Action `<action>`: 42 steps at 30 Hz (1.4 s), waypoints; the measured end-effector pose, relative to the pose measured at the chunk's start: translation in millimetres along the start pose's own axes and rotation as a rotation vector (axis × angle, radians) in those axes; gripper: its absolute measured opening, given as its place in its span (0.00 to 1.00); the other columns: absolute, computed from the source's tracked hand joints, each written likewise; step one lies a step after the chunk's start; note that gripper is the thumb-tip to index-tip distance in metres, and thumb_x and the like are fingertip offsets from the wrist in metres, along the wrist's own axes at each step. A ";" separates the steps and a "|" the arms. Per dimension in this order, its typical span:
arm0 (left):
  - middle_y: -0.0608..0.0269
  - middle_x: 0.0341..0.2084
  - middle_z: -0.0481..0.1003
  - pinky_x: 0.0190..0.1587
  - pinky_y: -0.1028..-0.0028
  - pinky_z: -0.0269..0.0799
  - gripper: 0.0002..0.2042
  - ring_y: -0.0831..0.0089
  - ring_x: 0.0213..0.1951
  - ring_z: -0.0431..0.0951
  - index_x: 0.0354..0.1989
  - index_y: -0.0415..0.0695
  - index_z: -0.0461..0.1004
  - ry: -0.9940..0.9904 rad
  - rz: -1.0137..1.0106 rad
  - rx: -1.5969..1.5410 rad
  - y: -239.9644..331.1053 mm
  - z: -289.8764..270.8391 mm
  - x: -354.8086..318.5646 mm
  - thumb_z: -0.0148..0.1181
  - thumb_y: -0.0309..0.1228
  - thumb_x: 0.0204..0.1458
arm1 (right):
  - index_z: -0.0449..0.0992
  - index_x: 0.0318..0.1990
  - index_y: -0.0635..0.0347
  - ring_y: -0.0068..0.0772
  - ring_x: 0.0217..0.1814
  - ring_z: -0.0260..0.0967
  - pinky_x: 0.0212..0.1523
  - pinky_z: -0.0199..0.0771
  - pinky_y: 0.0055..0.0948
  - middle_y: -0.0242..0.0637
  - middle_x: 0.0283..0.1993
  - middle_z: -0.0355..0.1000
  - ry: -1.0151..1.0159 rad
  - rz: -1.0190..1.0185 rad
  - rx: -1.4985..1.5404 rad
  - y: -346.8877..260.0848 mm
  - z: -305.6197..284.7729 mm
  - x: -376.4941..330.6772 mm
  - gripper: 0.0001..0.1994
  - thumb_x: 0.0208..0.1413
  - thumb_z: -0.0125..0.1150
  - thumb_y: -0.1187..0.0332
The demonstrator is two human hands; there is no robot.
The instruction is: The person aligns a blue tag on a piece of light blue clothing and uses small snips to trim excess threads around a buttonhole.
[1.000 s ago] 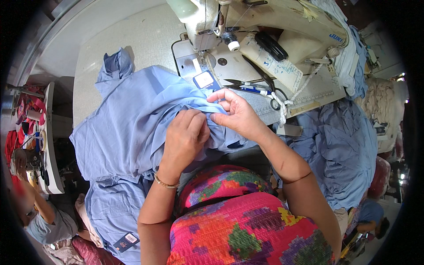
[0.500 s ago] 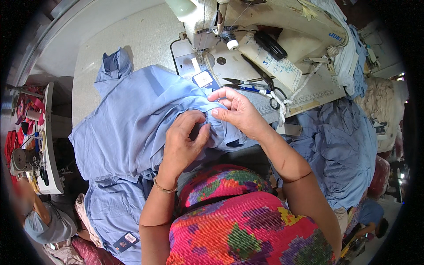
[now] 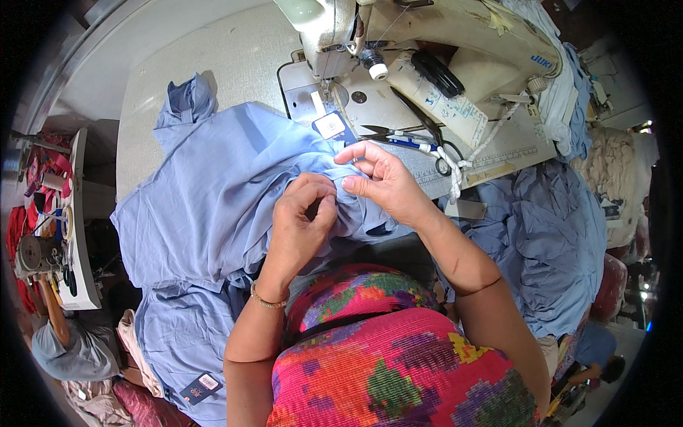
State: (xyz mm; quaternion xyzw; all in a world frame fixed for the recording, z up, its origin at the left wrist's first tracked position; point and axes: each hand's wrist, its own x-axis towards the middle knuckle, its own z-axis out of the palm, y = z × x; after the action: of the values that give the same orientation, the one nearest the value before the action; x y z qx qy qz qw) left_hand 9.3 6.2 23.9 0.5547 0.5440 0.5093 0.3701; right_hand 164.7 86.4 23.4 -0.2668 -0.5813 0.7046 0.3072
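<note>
Head view, the only one supplied. Blue garment point(image 3: 213, 192) lay bunched across the tabletop point(image 3: 213, 64) at frame centre, its edge short of the needle of the sewing machine point(image 3: 441, 43) at upper centre. Left hand point(image 3: 302, 220) was curled shut, pinching a fold of cloth. Right hand point(image 3: 380, 181) was partly closed, thumb and fingertips gripping the same fold just beside it. Scissors point(image 3: 398, 135) lay on the machine bed, untouched. More blue cloth point(image 3: 555, 242) was heaped at right. Judged: the fold was being prepared by hand; stitching not yet begun.
</note>
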 end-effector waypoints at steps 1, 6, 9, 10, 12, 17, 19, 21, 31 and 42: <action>0.63 0.30 0.70 0.35 0.81 0.64 0.00 0.78 0.32 0.68 0.26 0.34 0.69 -0.004 -0.018 -0.021 1.2 -0.6 0.0 0.53 0.18 0.47 | 0.66 0.48 0.62 0.11 0.41 0.60 0.42 0.63 0.14 0.28 0.45 0.65 0.002 0.012 0.013 0.2 -0.4 -0.2 0.16 0.52 0.59 0.75; 0.63 0.31 0.70 0.36 0.81 0.63 0.01 0.78 0.32 0.68 0.27 0.34 0.71 -0.009 0.039 0.017 -1.7 -1.7 0.6 0.52 0.18 0.47 | 0.66 0.48 0.63 0.11 0.40 0.60 0.41 0.63 0.14 0.28 0.45 0.65 -0.002 -0.004 0.001 -2.0 1.7 -1.3 0.16 0.52 0.59 0.75; 0.63 0.31 0.70 0.37 0.81 0.63 0.01 0.78 0.33 0.69 0.27 0.35 0.71 0.003 0.016 -0.016 -1.5 -0.5 -0.6 0.54 0.18 0.47 | 0.66 0.48 0.63 0.11 0.40 0.61 0.41 0.64 0.14 0.28 0.45 0.65 -0.003 0.000 -0.008 -2.0 1.5 -2.9 0.16 0.52 0.59 0.75; 0.62 0.31 0.70 0.37 0.81 0.64 0.00 0.78 0.34 0.69 0.27 0.35 0.71 0.009 0.021 -0.021 -1.4 -0.7 -1.1 0.54 0.18 0.47 | 0.66 0.48 0.63 0.11 0.40 0.61 0.41 0.64 0.14 0.28 0.45 0.65 -0.004 0.007 -0.010 -1.8 0.9 -3.3 0.16 0.53 0.59 0.75; 0.62 0.32 0.70 0.38 0.81 0.64 0.01 0.77 0.34 0.69 0.27 0.36 0.71 0.016 0.031 -0.035 -2.0 -0.2 -1.6 0.55 0.18 0.46 | 0.66 0.48 0.63 0.12 0.42 0.61 0.43 0.64 0.15 0.29 0.46 0.66 0.007 0.016 -0.007 -0.7 -0.4 -4.3 0.16 0.53 0.59 0.75; 0.61 0.31 0.72 0.39 0.78 0.66 0.03 0.73 0.35 0.71 0.28 0.36 0.71 0.044 0.044 -0.021 -0.4 -0.1 -5.1 0.57 0.18 0.45 | 0.65 0.49 0.63 0.15 0.47 0.62 0.46 0.64 0.17 0.30 0.47 0.66 0.039 -0.011 -0.036 -2.5 4.4 -7.4 0.15 0.53 0.58 0.75; 0.60 0.31 0.72 0.39 0.77 0.67 0.03 0.72 0.34 0.72 0.27 0.35 0.70 0.049 0.068 0.008 0.5 1.1 -4.7 0.57 0.18 0.44 | 0.66 0.48 0.63 0.16 0.49 0.62 0.48 0.64 0.18 0.30 0.47 0.67 0.057 -0.022 -0.072 -2.7 5.8 -10.1 0.15 0.53 0.58 0.75; 0.59 0.31 0.72 0.38 0.77 0.67 0.03 0.71 0.33 0.72 0.27 0.35 0.71 0.058 0.099 0.042 -0.3 1.7 -4.3 0.58 0.19 0.44 | 0.66 0.48 0.64 0.16 0.50 0.62 0.49 0.63 0.18 0.31 0.47 0.67 0.082 -0.066 -0.144 -3.3 10.2 -11.7 0.15 0.53 0.58 0.76; 0.59 0.29 0.71 0.34 0.79 0.66 0.02 0.74 0.30 0.70 0.26 0.34 0.69 0.130 0.039 0.128 5.4 11.6 -7.0 0.54 0.16 0.43 | 0.69 0.45 0.61 0.22 0.42 0.69 0.44 0.68 0.25 0.36 0.38 0.73 0.238 -0.193 -0.448 0.4 24.4 -18.1 0.12 0.52 0.57 0.76; 0.61 0.32 0.73 0.33 0.81 0.65 0.02 0.80 0.30 0.69 0.26 0.35 0.69 0.151 -0.016 -0.086 -9.1 4.1 -8.4 0.53 0.17 0.44 | 0.64 0.48 0.62 0.08 0.35 0.61 0.34 0.62 0.12 0.26 0.36 0.68 0.130 -0.047 -0.162 2.5 13.1 -15.5 0.14 0.55 0.56 0.77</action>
State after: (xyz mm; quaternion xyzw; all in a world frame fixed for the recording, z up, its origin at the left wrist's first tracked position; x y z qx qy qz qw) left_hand 12.2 -0.3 12.9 0.4940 0.5524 0.5696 0.3554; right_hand 165.2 65.9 23.7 -0.3221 -0.6214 0.6290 0.3383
